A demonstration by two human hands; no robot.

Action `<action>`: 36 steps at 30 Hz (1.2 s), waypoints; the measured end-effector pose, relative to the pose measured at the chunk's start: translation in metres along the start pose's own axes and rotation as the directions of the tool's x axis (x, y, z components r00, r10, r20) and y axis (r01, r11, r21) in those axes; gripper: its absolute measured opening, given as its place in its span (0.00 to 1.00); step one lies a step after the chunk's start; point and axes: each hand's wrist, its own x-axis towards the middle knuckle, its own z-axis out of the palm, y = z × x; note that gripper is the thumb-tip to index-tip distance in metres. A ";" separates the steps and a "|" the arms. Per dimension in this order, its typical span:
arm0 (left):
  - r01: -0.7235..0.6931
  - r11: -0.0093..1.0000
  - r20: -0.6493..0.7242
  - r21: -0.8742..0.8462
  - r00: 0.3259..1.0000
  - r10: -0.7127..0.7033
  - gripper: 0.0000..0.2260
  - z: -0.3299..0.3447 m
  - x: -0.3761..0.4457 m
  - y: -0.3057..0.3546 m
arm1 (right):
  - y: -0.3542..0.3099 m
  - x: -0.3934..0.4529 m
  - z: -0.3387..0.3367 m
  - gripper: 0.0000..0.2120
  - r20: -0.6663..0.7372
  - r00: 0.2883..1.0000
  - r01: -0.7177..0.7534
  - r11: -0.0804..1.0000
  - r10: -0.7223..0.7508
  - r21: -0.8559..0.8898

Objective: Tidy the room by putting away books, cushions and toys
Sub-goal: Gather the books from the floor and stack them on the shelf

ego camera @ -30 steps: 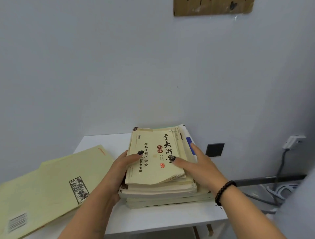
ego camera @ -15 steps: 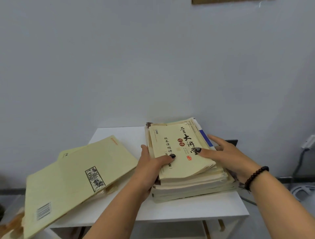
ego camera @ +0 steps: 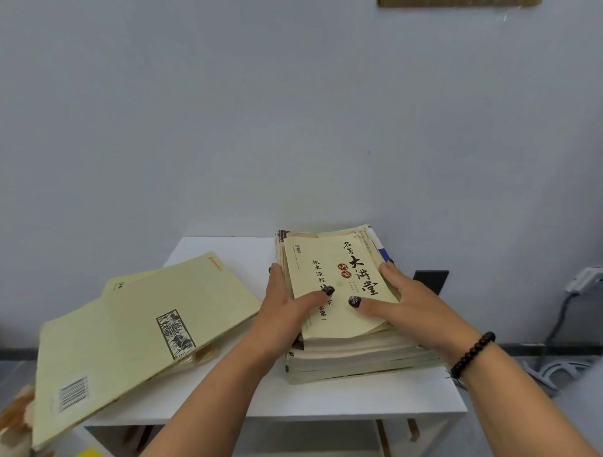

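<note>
A stack of cream paperback books (ego camera: 352, 355) sits on the right half of a small white table (ego camera: 326, 398). The top book (ego camera: 329, 270) carries black Chinese lettering. My left hand (ego camera: 284, 310) clasps the stack's left side with its thumb on the top cover. My right hand (ego camera: 411, 303) clasps the right side, thumb also on the cover; a black bead bracelet circles that wrist. To the left lie two large yellow-green books (ego camera: 130, 326), tilted and overhanging the table's left edge.
A plain white wall rises straight behind the table. A dark square plate (ego camera: 430, 280) sits on the wall right of the stack. A white plug with a grey cable (ego camera: 584, 280) is at far right. A brown frame edge (ego camera: 456, 2) shows at the top.
The view has shifted down and left, bringing more of the table and the yellow-green books into view. Both hands have closed in on the stack's sides, the thumbs moving closer together.
</note>
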 end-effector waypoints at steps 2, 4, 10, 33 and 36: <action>0.007 1.000 0.004 0.012 1.000 -0.007 0.23 -0.001 0.000 0.000 | -0.001 -0.001 0.001 0.29 0.006 1.000 0.011 0.999 -0.011 -0.032; 0.000 0.999 0.011 0.035 1.000 -0.001 0.26 -0.001 0.000 0.001 | 0.000 0.001 0.000 0.29 0.031 0.999 0.016 0.999 -0.015 -0.044; 0.032 0.995 0.006 0.091 0.999 -0.033 0.19 0.000 -0.003 0.006 | -0.003 0.001 0.000 0.24 0.088 0.996 0.012 0.997 -0.005 -0.076; 0.003 0.320 -0.132 0.947 0.915 0.382 0.21 -0.085 -0.064 0.001 | -0.042 -0.035 0.092 0.11 -0.252 0.821 0.388 0.825 -0.512 -0.410; 0.076 0.178 -0.133 0.981 0.934 0.332 0.23 -0.096 -0.067 -0.006 | -0.045 -0.039 0.113 0.11 -0.160 0.803 0.473 0.777 -0.574 -0.416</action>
